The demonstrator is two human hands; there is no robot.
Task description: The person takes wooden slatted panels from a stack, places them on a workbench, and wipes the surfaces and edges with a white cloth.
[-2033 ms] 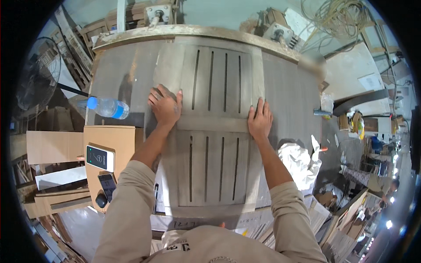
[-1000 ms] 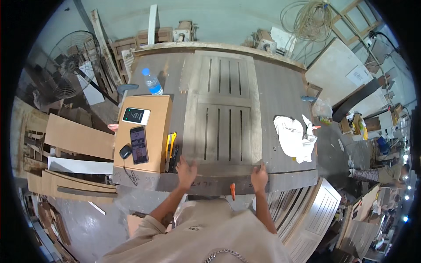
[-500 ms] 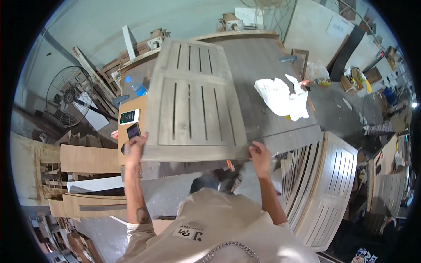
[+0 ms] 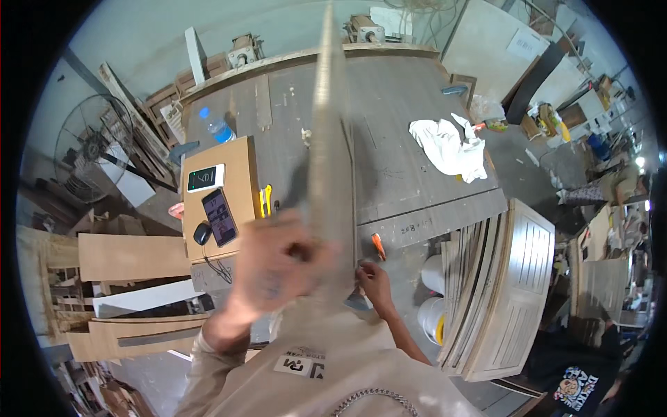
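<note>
Grey wood fills the middle of my view: the slatted door panel is tipped up on edge, so I see it as a thin, blurred strip running from near my chest to the top of the frame, over the bench. My left hand is closed around the panel's near edge, large and motion-blurred, with the fingers wrapped on its left face. My right hand sits lower and to the right, gripping the panel's bottom corner just off the front edge of the bench.

On the left part of the bench lies a brown board, and on it a white phone and a darker phone side by side, with a small black device on a cable just beside the darker one. A yellow tool lies at the board's right edge. A clear bottle with a blue cap lies farther back on the bench. A crumpled white cloth rests on the right part of the bench, well apart from the panel. An orange object sits at the front edge, near my right hand.

To my right, a stack of similar louvred doors leans on edge beside the bench, with white buckets between the stack and me. A standing fan is off to the left.
</note>
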